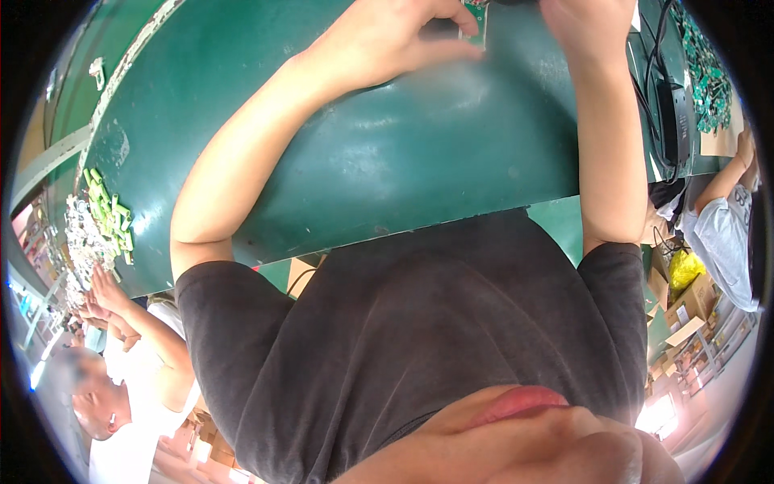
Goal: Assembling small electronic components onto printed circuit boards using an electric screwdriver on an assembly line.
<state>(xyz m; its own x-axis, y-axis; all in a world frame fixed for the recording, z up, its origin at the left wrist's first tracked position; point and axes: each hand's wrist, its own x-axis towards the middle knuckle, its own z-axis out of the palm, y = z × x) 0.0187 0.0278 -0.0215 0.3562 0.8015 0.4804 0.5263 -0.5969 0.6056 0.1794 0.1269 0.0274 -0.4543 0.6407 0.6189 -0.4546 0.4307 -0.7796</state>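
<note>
At the top edge of the view my left hand (pixel 391 36) reaches over the green tabletop. Its curled finger and thumb close on the left edge of a small green circuit board (pixel 479 28), whose upper part is cut off by the frame. My right hand (pixel 587 22) is to the right of the board, also at the top edge, and its fingers run out of view. A dark object (pixel 513 2) shows between the two hands, too cropped to name.
A green-topped table (pixel 419 153) spans the front. Black cables and a dark power strip (pixel 671 121) lie at right, near heaped green circuit boards (pixel 705 73). Light-green cylinders (pixel 109 211) are piled at left. Co-workers sit both sides; cardboard boxes (pixel 697 298) stand lower right.
</note>
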